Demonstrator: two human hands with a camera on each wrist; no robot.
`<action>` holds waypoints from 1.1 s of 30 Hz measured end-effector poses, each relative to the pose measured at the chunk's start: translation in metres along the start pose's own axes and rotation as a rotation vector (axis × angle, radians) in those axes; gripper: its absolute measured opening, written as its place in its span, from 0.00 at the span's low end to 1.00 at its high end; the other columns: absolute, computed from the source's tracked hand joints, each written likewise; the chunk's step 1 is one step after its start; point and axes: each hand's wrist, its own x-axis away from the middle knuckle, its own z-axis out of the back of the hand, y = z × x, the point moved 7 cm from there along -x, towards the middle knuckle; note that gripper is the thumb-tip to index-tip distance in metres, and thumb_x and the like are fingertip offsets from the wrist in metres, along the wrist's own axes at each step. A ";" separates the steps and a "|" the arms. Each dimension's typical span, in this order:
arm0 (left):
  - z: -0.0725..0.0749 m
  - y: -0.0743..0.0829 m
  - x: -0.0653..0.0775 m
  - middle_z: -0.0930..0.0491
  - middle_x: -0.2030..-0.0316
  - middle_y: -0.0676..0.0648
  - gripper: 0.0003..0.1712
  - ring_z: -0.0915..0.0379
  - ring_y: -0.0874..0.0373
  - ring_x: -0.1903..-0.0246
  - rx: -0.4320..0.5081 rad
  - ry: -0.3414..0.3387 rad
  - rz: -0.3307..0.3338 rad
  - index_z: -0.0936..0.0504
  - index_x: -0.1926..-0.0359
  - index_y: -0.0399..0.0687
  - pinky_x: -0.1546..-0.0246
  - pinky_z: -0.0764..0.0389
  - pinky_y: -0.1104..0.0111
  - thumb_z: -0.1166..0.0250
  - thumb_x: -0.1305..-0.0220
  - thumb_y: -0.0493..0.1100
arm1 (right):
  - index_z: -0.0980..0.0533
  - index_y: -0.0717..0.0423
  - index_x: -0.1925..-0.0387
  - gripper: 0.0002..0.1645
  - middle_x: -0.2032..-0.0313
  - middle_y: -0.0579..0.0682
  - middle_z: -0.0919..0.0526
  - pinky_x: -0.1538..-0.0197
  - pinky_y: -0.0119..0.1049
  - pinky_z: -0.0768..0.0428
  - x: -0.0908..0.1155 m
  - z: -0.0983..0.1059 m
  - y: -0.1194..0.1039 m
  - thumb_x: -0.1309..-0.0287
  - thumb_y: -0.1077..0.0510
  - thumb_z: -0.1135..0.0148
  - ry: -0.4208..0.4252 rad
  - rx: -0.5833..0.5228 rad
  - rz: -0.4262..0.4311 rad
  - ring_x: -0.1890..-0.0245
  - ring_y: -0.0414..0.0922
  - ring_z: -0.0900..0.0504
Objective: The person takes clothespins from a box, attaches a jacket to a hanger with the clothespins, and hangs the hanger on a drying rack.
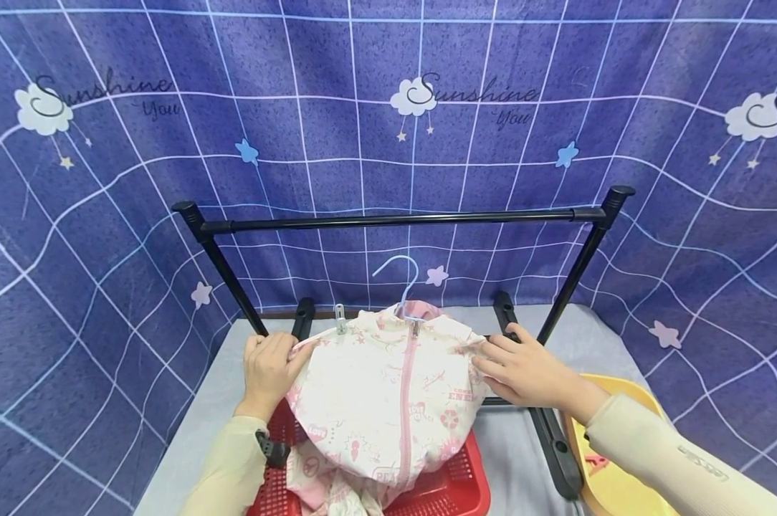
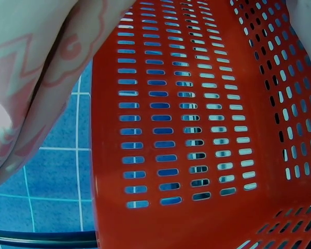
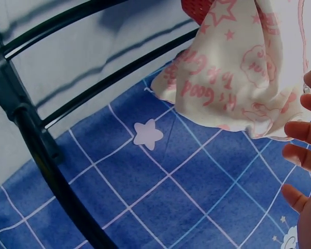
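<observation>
the work in hand looks to be dressing a hanger: the pale, pink-printed jacket [image 1: 363,390] is held up near the middle of the scene, over the red basket [image 1: 480,476], and the hanger's [image 1: 398,257] blue hook rises from its collar, below the rack's far black rail [image 1: 388,221] and apart from it. the pink zip [image 1: 406,394] runs down the front and appears done up; a clip [image 1: 340,322] shows at the left shoulder. the left hand [image 1: 271,364] grips the jacket's left shoulder edge, fingers bent over it and thumb lying along the cloth. the right hand [image 1: 524,369] is at the right shoulder, its fingers loosely spread and touching the cloth rather than clenched round it, as far as the right wrist view tells. the next move probably calls for settling both shoulders evenly, then a grasp near the hook to lift it to the rail; letting go unevenly could let one side slip. more printed cloth lies in the basket, and whether it belongs to the jacket i cannot tell.
</observation>
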 end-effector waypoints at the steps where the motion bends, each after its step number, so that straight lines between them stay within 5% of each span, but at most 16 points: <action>1: 0.000 0.000 0.000 0.29 0.83 0.45 0.31 0.35 0.49 0.85 0.000 0.000 0.001 0.29 0.77 0.40 0.73 0.40 0.55 0.45 0.27 0.61 | 0.24 0.52 0.55 0.22 0.59 0.51 0.21 0.54 0.54 0.31 0.001 0.000 0.000 0.26 0.48 0.65 -0.003 0.000 -0.003 0.60 0.50 0.24; 17: 0.000 -0.001 0.002 0.29 0.84 0.45 0.31 0.35 0.50 0.86 -0.008 0.013 -0.003 0.28 0.77 0.40 0.74 0.41 0.56 0.45 0.27 0.62 | 0.21 0.52 0.54 0.22 0.60 0.51 0.21 0.56 0.52 0.31 0.024 -0.007 0.005 0.29 0.49 0.60 0.001 -0.011 -0.046 0.59 0.50 0.24; 33: 0.000 0.000 0.003 0.29 0.84 0.45 0.31 0.36 0.49 0.86 -0.001 0.017 -0.005 0.28 0.78 0.40 0.74 0.42 0.56 0.45 0.28 0.61 | 0.21 0.55 0.52 0.28 0.59 0.51 0.20 0.57 0.56 0.30 0.045 -0.015 0.009 0.25 0.46 0.66 -0.002 -0.034 -0.116 0.62 0.50 0.25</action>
